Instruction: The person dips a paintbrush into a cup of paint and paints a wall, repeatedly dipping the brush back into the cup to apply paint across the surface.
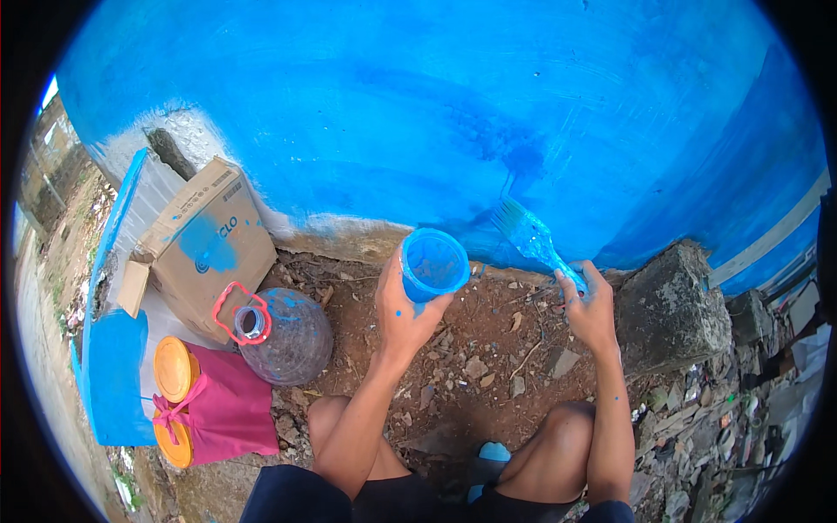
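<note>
My left hand (408, 315) is wrapped round a cup of blue paint (433, 264), its mouth tipped up toward me and its inside coated blue. A paintbrush (530, 234) smeared with blue is in my right hand (589, 307), fingers closed on the handle. The bristles point up and left and lie at or very near the blue wall (384, 113); contact is hard to tell. Darker, wet-looking blue shows on the wall just above the brush. Blue specks dot my left hand and right forearm.
At left stand a paint-splashed cardboard box (205, 240), a large clear bottle (292, 340) with a red handle, and a pink cloth bag (231, 405) with orange-lidded containers. A concrete block (676, 309) sits at right beside rubble (697, 436). Bare soil (479, 349) lies below the wall.
</note>
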Motion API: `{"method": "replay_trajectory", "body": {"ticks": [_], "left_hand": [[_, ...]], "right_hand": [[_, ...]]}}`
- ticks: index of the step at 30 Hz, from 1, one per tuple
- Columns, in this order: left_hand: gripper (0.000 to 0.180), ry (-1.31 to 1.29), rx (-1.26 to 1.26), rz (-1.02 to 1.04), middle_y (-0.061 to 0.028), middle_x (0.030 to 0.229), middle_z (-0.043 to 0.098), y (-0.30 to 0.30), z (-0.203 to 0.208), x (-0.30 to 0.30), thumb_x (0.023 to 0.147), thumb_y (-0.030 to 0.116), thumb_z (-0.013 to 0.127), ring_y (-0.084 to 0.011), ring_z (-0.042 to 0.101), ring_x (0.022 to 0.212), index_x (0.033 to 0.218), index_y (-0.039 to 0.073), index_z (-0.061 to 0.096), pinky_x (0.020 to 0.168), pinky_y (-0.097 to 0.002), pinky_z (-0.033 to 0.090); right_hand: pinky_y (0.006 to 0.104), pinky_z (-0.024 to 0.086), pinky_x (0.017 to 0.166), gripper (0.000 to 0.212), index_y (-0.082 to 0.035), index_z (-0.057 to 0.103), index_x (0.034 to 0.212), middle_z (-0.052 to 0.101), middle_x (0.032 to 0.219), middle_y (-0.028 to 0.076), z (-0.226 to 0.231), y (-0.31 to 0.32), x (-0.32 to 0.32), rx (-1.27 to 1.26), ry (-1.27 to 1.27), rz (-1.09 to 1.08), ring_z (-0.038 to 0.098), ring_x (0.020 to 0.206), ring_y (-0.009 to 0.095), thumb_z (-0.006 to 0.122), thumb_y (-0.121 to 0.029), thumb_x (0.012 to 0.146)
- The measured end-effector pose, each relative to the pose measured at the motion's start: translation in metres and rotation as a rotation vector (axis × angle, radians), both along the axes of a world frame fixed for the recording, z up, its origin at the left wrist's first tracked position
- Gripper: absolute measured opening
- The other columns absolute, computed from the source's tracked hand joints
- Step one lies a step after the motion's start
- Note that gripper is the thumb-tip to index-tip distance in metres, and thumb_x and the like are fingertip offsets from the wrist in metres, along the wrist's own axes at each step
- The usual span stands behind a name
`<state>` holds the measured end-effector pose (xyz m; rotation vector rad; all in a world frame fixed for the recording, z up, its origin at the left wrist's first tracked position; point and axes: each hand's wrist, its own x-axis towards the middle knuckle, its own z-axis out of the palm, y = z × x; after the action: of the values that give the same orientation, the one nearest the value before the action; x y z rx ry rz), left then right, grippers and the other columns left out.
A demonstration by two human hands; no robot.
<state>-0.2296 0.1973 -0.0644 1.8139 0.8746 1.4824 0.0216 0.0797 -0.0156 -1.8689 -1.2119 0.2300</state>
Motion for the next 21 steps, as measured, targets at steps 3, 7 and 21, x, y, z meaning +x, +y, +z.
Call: {"method": "replay_trajectory", "body": {"ticks": [3, 7, 21], "left_hand": [[0.070, 0.008, 0.010, 0.012, -0.0148, 0.122, 0.064, 0.000, 0.004, -0.001, 0.071, 0.010, 0.085, -0.0239, 0.065, 0.110, 0.133, -0.001, 0.054, 0.096, -0.0372, 0.051], [0.071, -0.009, -0.016, 0.017, -0.0151, 0.122, 0.064, 0.002, 0.004, -0.002, 0.072, 0.010, 0.085, -0.0243, 0.065, 0.110, 0.134, -0.001, 0.053, 0.096, -0.0371, 0.051], [0.069, -0.057, -0.045, -0.013, -0.0142, 0.121, 0.065, 0.004, 0.005, -0.005, 0.072, 0.009, 0.083, -0.0232, 0.065, 0.110, 0.134, 0.000, 0.053, 0.096, -0.0368, 0.050]], "right_hand": [[0.0361, 0.045, 0.058, 0.020, -0.001, 0.064, 0.101, 0.062, 0.068, 0.013, -0.014, 0.008, 0.009, -0.046, -0.015, -0.045, 0.057, 0.060, 0.018, 0.068, -0.018, 0.095], [0.0378, 0.046, 0.059, 0.020, -0.001, 0.064, 0.102, 0.064, 0.070, 0.014, -0.023, 0.020, 0.009, -0.044, -0.060, -0.049, 0.059, 0.060, 0.023, 0.068, -0.019, 0.094], [0.0435, 0.045, 0.056, 0.021, -0.001, 0.065, 0.102, 0.064, 0.066, 0.019, -0.013, 0.020, 0.024, 0.008, -0.364, -0.164, 0.063, 0.057, 0.036, 0.066, -0.021, 0.094]]}}
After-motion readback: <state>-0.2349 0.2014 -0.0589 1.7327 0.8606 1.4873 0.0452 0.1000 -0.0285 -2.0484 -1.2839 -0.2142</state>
